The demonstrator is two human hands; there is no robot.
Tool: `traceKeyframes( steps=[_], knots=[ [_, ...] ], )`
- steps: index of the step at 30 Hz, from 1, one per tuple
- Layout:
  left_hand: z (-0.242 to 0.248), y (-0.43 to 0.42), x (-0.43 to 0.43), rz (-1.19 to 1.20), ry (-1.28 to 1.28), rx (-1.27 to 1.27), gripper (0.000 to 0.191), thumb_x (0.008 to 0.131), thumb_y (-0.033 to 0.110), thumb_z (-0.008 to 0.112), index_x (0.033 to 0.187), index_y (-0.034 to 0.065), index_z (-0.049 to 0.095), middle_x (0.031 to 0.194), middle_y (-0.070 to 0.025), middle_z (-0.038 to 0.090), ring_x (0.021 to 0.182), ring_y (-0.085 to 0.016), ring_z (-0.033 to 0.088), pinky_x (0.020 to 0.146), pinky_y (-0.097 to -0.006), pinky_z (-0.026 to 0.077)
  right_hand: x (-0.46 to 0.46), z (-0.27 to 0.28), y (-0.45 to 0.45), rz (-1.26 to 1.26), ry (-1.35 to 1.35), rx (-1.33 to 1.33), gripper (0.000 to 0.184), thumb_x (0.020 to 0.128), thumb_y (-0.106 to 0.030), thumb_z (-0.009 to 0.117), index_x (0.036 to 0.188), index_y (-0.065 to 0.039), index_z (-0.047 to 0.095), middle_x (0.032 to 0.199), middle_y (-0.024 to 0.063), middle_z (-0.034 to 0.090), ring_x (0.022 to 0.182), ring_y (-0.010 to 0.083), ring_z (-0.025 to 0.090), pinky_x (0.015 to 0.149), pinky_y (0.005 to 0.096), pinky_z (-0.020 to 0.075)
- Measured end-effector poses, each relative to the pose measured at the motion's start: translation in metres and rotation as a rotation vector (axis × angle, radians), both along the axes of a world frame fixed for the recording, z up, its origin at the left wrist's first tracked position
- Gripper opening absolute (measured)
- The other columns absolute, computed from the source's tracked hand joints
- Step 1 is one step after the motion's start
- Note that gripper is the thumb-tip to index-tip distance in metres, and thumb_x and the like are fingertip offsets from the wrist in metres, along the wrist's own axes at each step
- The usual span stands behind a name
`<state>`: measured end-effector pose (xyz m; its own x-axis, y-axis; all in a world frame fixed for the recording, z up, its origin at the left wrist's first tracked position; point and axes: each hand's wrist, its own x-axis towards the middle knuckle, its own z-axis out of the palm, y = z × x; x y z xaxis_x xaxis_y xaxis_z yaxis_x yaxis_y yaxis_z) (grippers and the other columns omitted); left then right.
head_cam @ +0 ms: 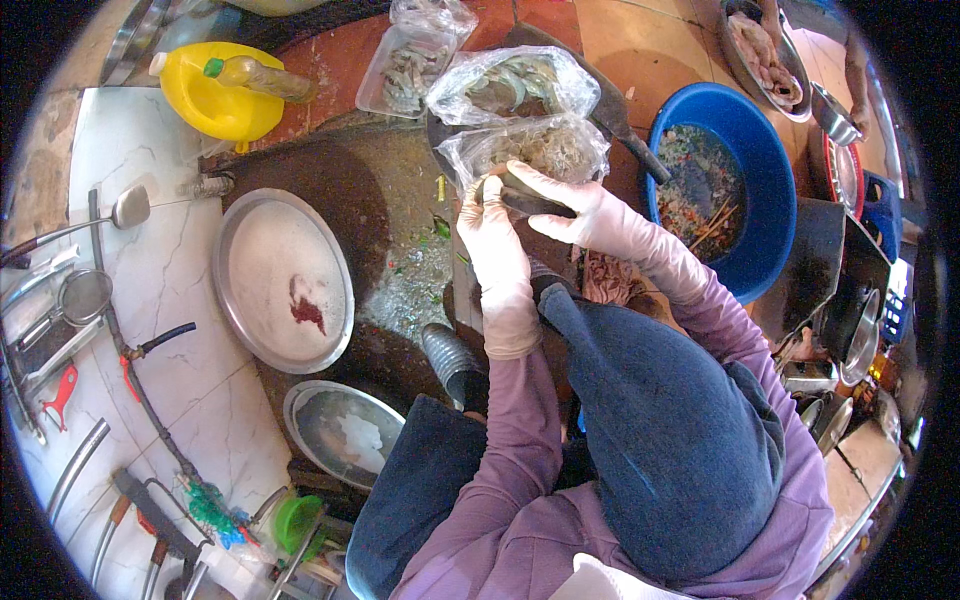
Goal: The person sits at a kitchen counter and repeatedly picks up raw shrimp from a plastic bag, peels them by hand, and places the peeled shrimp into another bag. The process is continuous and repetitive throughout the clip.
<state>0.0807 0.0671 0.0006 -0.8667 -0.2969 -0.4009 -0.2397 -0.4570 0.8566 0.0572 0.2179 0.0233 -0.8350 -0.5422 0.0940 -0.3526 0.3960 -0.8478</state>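
Note:
Both my hands wear pale, thin gloves and meet over the near edge of a clear plastic bag. The fingertips of my left hand (491,232) pinch a small brownish piece, perhaps a shrimp, mostly hidden by the fingers. My right hand (574,202) reaches in from the right, its index finger at the piece and its thumb apart; its hold is unclear. The near plastic bag (551,150) holds pale, translucent scraps that look like shrimp shells. Just beyond, another open plastic bag (517,82) contains greyish shrimp. A clear plastic tub (409,71) with more shrimp stands at its left.
At right are a blue basin (780,187) of murky water with scraps and a dark handle (651,157). Behind it, another person's hand (771,19) touches meat in a metal basin. Left are a round metal tray (255,262), a metal basin (330,442) and a yellow jug (217,94).

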Motion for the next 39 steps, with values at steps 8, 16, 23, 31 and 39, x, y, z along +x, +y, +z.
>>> traceKeyframes(
  steps=[8, 16, 23, 31, 39],
  knots=[
    [0.015, 0.003, -0.001, 0.022, -0.091, 0.026, 0.036, 0.099, 0.035, 0.057, 0.108, 0.0021, 0.066, 0.096, -0.0043, 0.067, 0.082, -0.013, 0.060, 0.073, -0.0278, 0.050, 0.001, -0.007, 0.003, -0.036, 0.133, 0.110, 0.068, 0.085, -0.024, 0.071, 0.146, -0.011, 0.043, 0.133, 0.0193, 0.057, 0.125, 0.0325, 0.054, 0.108, 0.0364, 0.0404],
    [0.012, 0.005, -0.002, -0.007, -0.078, -0.074, 0.037, 0.101, 0.033, 0.054, 0.108, -0.0010, 0.066, 0.096, -0.0073, 0.068, 0.082, -0.014, 0.061, 0.073, -0.0283, 0.050, 0.005, -0.009, 0.006, -0.066, 0.074, 0.199, 0.066, 0.086, -0.029, 0.069, 0.146, -0.018, 0.043, 0.127, 0.0170, 0.062, 0.116, 0.0300, 0.061, 0.099, 0.0359, 0.0488],
    [0.018, 0.005, -0.006, -0.001, -0.092, -0.198, 0.032, 0.101, 0.026, 0.054, 0.106, -0.0039, 0.066, 0.099, -0.0093, 0.069, 0.085, -0.016, 0.061, 0.076, -0.0289, 0.049, 0.004, -0.011, 0.000, -0.102, 0.268, 0.138, 0.061, 0.086, -0.029, 0.069, 0.143, -0.017, 0.048, 0.125, 0.0143, 0.063, 0.114, 0.0283, 0.063, 0.098, 0.0343, 0.0504],
    [-0.010, -0.007, -0.004, -0.036, -0.021, -0.157, 0.022, 0.100, 0.018, 0.056, 0.105, -0.0004, 0.068, 0.093, -0.0062, 0.069, 0.082, -0.013, 0.061, 0.074, -0.0263, 0.050, 0.004, -0.016, -0.002, -0.114, -0.133, -0.100, 0.049, 0.092, -0.019, 0.064, 0.139, -0.011, 0.054, 0.124, 0.0107, 0.065, 0.111, 0.0218, 0.064, 0.097, 0.0291, 0.0482],
    [0.007, -0.017, -0.001, -0.080, -0.013, 0.003, 0.016, 0.097, 0.016, 0.061, 0.102, 0.0040, 0.070, 0.092, -0.0051, 0.069, 0.078, -0.011, 0.064, 0.067, -0.0239, 0.054, 0.002, -0.017, 0.007, -0.178, -1.099, -0.506, 0.049, 0.099, -0.027, 0.055, 0.145, -0.012, 0.047, 0.055, -0.0063, 0.051, 0.041, 0.0046, 0.040, 0.038, 0.0232, 0.0287]
  ],
)
